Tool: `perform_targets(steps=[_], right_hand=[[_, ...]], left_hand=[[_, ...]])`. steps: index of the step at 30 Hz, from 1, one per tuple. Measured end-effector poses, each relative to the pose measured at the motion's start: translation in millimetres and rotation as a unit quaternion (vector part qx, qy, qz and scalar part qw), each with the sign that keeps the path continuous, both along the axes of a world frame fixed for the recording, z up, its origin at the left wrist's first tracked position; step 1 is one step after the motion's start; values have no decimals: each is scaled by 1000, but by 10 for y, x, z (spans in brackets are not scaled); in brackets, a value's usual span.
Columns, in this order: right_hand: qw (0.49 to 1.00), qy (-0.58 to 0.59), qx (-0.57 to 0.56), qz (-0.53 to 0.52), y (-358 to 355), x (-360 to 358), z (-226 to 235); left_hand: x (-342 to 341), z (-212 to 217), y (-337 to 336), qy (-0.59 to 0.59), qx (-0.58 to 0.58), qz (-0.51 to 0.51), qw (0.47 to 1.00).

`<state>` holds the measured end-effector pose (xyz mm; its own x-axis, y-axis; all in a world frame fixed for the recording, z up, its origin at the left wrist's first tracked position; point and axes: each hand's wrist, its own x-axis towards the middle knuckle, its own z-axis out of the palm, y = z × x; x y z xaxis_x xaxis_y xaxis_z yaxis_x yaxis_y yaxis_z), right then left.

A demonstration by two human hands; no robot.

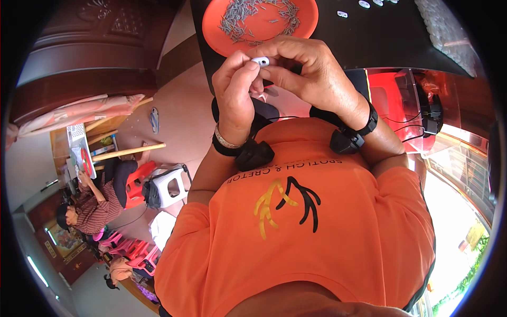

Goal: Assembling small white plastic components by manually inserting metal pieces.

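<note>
Just in front of the orange plate, my two hands meet around a small white oval plastic piece [261,61] with dark holes in it. My left hand [235,90] pinches the piece between thumb and fingers. From the other side, my right hand [311,74] closes its thumb and forefinger at the piece; whether a smaller part is also between them cannot be made out. The orange plate [210,33] holds many small grey metal pieces [235,21], perhaps screws, mostly in a ring near its rim.
Several more white oval pieces [342,14] lie on the black table [364,42], beside a grey textured mat [443,31]. A red container [388,95] stands at right. Another person [97,206] sits far left near a white stool [171,186]; a slipper [154,120] lies on the floor.
</note>
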<state>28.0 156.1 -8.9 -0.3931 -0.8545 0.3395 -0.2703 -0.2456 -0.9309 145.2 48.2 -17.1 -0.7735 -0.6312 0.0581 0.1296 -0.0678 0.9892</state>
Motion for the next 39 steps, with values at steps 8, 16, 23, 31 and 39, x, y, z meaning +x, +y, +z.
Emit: perform_targets(steps=[8,16,23,31,39], right_hand=[[998,-53,-25,27,-20,-11,-51],[992,-115,-36,30,-22,37,-78],[989,-137,-43,23,-19,53,-66],[986,-156,-52,23,-49,69,-109],[990,101,-51,-87,-53,18,-136]], left_hand=[[-12,-1,39,17,28,14,999],[-30,15,72,15,30,35,999],[-25,-13,64,15,21,38,999],[-15,-55,32,33,31,8,999],[-37,31,96,-12,14,6,1000]])
